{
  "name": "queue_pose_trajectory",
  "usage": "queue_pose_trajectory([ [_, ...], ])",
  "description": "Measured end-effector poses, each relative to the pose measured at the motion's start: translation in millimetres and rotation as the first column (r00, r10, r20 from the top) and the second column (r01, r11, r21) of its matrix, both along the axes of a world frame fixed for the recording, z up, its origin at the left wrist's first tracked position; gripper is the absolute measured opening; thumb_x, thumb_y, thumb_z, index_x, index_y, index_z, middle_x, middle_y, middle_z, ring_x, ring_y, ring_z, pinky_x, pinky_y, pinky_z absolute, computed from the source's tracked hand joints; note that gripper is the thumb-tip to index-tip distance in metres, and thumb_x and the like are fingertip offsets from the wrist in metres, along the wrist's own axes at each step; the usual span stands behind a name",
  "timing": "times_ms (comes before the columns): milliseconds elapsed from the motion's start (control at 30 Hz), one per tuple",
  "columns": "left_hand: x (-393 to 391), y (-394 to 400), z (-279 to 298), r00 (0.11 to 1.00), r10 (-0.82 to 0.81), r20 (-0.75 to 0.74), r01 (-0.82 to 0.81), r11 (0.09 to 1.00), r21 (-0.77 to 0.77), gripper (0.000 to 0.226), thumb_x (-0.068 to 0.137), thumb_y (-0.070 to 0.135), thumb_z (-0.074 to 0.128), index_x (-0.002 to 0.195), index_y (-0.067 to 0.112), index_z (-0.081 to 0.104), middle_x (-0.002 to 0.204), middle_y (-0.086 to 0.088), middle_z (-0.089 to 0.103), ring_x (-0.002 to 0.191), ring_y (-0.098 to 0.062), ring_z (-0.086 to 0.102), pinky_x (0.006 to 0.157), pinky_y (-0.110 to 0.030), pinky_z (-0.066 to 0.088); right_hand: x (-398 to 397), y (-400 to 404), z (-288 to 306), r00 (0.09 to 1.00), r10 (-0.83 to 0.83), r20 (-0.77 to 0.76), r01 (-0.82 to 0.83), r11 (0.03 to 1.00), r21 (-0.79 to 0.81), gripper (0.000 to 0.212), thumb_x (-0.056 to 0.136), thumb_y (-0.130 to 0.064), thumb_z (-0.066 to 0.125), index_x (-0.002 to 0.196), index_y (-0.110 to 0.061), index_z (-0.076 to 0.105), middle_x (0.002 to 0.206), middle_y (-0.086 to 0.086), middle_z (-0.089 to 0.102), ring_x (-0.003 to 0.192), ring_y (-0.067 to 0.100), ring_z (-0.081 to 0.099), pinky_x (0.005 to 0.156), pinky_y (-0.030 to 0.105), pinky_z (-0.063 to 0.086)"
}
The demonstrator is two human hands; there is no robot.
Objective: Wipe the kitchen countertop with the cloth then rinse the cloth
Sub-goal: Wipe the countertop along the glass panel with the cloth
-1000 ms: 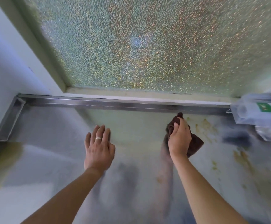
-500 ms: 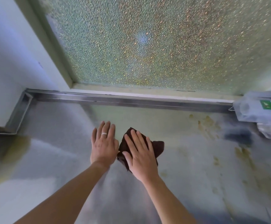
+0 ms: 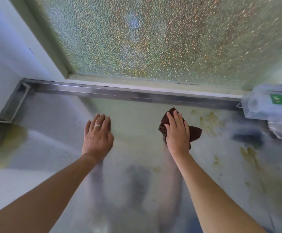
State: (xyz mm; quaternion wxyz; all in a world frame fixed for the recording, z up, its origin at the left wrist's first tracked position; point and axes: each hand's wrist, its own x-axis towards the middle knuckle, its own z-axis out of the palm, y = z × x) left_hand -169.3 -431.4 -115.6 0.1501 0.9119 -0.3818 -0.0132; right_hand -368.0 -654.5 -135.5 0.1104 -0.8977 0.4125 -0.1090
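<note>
A dark brown cloth point(image 3: 195, 132) lies bunched on the shiny steel countertop point(image 3: 137, 115), a short way in front of the back rail. My right hand point(image 3: 177, 133) presses flat on the cloth with straight fingers, covering most of it. My left hand point(image 3: 98, 133), wearing a ring, rests flat on the bare countertop to the left of the cloth, holding nothing. Yellow-brown stains point(image 3: 210, 120) mark the steel just right of the cloth and further right point(image 3: 250, 155).
A steel upstand rail point(image 3: 137, 94) runs along the back under a frosted glass window point(image 3: 153, 39). A clear plastic bag with a green label point(image 3: 271, 105) sits at the back right corner. A white wall point(image 3: 5, 56) closes the left side.
My right hand has slid the cloth from beside my left hand back to the right and slightly farther away. My left hand has stayed flat in about the same spot.
</note>
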Motion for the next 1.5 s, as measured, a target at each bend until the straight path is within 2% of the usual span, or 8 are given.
queue_pose_trajectory([
  [200,-43,-1,14,0.995,-0.044,-0.090,0.047,0.998,0.032,0.058,0.090,0.037,0.044,0.145,0.020,0.045,0.156,-0.009,0.042,0.151,-0.031,0.028,0.118,-0.058,0.023,-53,-3,24,0.937,-0.267,0.224,0.220,0.951,0.216,0.036,0.106,-0.015,0.049,0.140,-0.004,0.057,0.153,0.018,0.049,0.143,0.035,0.045,0.121,0.046,0.034],
  [300,-86,5,7,0.980,-0.173,-0.101,0.183,0.979,0.095,0.064,0.091,0.048,0.043,0.153,0.032,0.037,0.166,-0.007,0.028,0.156,-0.028,0.016,0.121,-0.059,0.016,-68,43,44,0.947,-0.131,0.292,0.075,0.978,0.196,0.040,0.107,-0.024,0.045,0.142,-0.009,0.057,0.153,0.013,0.050,0.141,0.029,0.048,0.120,0.036,0.032],
  [433,-109,11,-7,0.986,-0.142,-0.088,0.156,0.971,0.180,0.070,0.095,0.049,0.040,0.160,0.034,0.020,0.170,-0.005,0.009,0.158,-0.023,-0.003,0.124,-0.058,0.008,-94,126,27,0.975,0.221,0.018,-0.222,0.973,0.062,0.052,0.106,-0.040,0.042,0.155,-0.020,0.042,0.166,0.006,0.030,0.154,0.025,0.027,0.125,0.044,0.022],
  [767,-111,10,-6,0.988,-0.134,-0.081,0.147,0.973,0.176,0.069,0.098,0.050,0.038,0.161,0.036,0.013,0.171,-0.001,0.003,0.157,-0.019,-0.012,0.126,-0.055,0.002,-60,60,12,0.970,0.204,-0.132,-0.212,0.976,-0.049,0.052,0.110,-0.046,0.030,0.158,-0.028,0.031,0.170,0.001,0.021,0.158,0.022,0.015,0.126,0.047,0.018],
  [1033,-111,11,-2,0.986,-0.127,-0.107,0.139,0.984,0.108,0.066,0.096,0.048,0.039,0.159,0.035,0.024,0.170,0.000,0.013,0.158,-0.017,-0.004,0.127,-0.052,0.003,-67,9,15,0.984,-0.011,0.178,-0.013,0.991,0.132,0.037,0.106,-0.020,0.048,0.142,-0.012,0.056,0.156,0.011,0.047,0.147,0.032,0.039,0.121,0.049,0.032],
  [1133,-115,11,0,0.987,-0.106,-0.118,0.114,0.992,0.061,0.064,0.094,0.046,0.039,0.155,0.029,0.035,0.167,-0.004,0.023,0.158,-0.021,0.005,0.126,-0.055,0.005,-96,30,38,0.939,-0.159,0.305,0.077,0.961,0.266,0.038,0.108,-0.022,0.047,0.144,-0.012,0.054,0.154,0.009,0.049,0.142,0.026,0.047,0.121,0.038,0.035],
  [1267,-133,-2,4,0.981,-0.143,-0.132,0.146,0.989,0.017,0.062,0.089,0.047,0.043,0.146,0.022,0.049,0.157,-0.006,0.041,0.154,-0.023,0.023,0.124,-0.057,0.012,-148,103,50,0.967,0.089,0.237,-0.115,0.989,0.098,0.043,0.110,-0.032,0.039,0.150,-0.021,0.048,0.160,0.001,0.041,0.149,0.018,0.038,0.121,0.034,0.034],
  [1500,-179,-40,4,0.983,-0.133,-0.128,0.144,0.986,0.081,0.058,0.094,0.042,0.041,0.150,0.026,0.041,0.164,-0.006,0.028,0.157,-0.024,0.010,0.125,-0.059,0.002,-190,163,19,0.921,0.389,-0.009,-0.389,0.921,0.033,0.052,0.106,-0.042,0.045,0.156,-0.031,0.038,0.168,-0.002,0.026,0.156,0.019,0.022,0.119,0.044,0.032],
])
